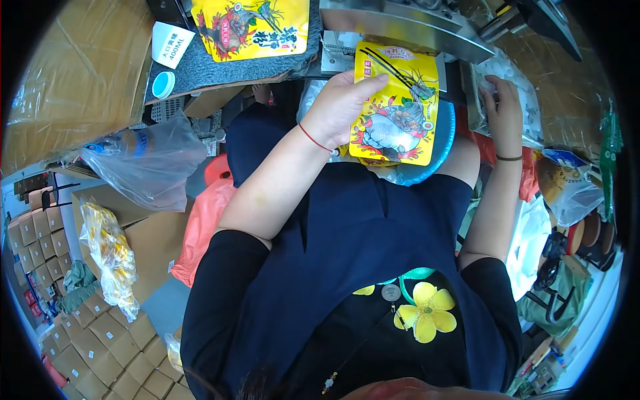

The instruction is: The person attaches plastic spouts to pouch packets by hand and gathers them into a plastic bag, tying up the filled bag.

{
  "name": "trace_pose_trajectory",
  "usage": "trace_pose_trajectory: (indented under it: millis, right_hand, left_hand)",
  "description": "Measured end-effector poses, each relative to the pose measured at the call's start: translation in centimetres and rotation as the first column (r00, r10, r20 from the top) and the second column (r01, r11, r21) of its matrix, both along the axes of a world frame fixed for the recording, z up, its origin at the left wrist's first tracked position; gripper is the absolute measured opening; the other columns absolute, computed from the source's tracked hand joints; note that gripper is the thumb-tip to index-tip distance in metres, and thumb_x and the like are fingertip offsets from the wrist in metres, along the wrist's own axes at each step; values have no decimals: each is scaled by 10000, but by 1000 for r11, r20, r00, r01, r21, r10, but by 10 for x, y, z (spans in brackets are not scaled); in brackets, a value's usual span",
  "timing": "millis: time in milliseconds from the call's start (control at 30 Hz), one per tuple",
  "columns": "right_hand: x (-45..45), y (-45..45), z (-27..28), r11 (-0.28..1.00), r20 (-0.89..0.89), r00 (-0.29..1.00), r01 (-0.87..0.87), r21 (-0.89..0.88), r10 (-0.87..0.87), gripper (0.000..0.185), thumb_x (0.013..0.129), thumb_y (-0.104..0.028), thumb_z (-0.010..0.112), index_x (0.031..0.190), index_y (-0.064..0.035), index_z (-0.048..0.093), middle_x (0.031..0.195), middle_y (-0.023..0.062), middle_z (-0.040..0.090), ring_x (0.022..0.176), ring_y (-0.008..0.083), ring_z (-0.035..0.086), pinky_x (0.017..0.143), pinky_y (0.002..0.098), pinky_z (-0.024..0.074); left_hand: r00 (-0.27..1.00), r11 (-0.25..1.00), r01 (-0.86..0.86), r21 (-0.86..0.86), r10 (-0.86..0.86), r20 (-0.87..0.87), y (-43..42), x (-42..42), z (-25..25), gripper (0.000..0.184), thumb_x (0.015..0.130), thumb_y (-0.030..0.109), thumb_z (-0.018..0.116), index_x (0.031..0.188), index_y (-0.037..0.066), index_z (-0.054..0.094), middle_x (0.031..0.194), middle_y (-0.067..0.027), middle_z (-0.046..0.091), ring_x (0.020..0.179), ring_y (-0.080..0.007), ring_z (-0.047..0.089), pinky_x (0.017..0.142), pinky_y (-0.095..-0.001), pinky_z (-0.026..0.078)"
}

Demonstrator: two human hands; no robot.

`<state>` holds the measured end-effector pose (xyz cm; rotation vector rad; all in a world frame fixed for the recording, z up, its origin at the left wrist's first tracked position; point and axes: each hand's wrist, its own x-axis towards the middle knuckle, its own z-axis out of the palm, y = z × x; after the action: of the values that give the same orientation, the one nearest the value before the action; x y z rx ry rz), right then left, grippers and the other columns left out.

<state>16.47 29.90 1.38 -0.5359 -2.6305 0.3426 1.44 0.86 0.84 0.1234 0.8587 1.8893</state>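
My left hand [343,107], with a red string round its wrist, grips the left edge of a yellow printed pouch [395,110], thumb on top and fingers behind it. The pouch faces up and shows chopsticks and a cartoon picture. My right hand [501,107] is at a tray [475,110] of clear plastic pieces [525,100], its thumb and forefinger apart and nothing visible between them. Below the held pouch, part of another yellow pouch and a blue round rim [443,150] show on my lap.
Yellow pouches [253,30] lie on a grey cloth-topped table, beside a white labelled cup [172,45] and a turquoise cap [163,85]. A metal machine [400,30] stands ahead. Clear bags hang at the left; stacked cartons [100,347] stand at the lower left.
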Motion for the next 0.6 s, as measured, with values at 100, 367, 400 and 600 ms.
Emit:
trace_pose_trajectory:
  millis: [100, 367, 400, 600]
  right_hand:
    - [3, 0, 1, 999, -31, 999, 26, 24, -25, 272, 901, -138, 699, 1148, -29, 662, 1008, 152, 622, 832, 283, 634, 767, 387, 509]
    - [20, -11, 21, 993, -173, 985, 1, -119, -21, 203, 944, -137, 667, 1108, -18, 673, 1036, 152, 670, 909, 265, 662, 819, 344, 511]
    - [21, -13, 24, 996, -210, 978, -28, -90, 9, 194, 957, -137, 651, 1107, -16, 671, 1041, 153, 671, 922, 272, 663, 823, 347, 512]
    - [-5, -94, 37, 891, -222, 912, -393, -227, 346, 160, 991, -129, 602, 1054, 2, 670, 979, 133, 683, 927, 266, 661, 813, 347, 511]
  left_hand:
    - [989, 996, -55, -63, 45, -140, -1, 2, -8, 307, 984, 171, 643, 1174, -65, 594, 1129, -147, 699, 992, -198, 702, 865, -353, 579]
    - [-517, 625, -779, -49, -684, -515, -93, -103, -24, 669, 906, 305, 717, 1464, 58, 443, 1431, -247, 475, 1335, -385, 462, 1107, -487, 355]
    - [-528, 680, -725, -114, -654, -542, -99, -91, -19, 628, 909, 305, 712, 1441, 68, 477, 1428, -210, 495, 1326, -373, 476, 1100, -479, 367]
    - [353, 831, -519, -198, -2, -936, -89, -32, -8, 184, 926, 141, 700, 1035, -7, 706, 825, -142, 699, 788, -182, 696, 752, -297, 527]
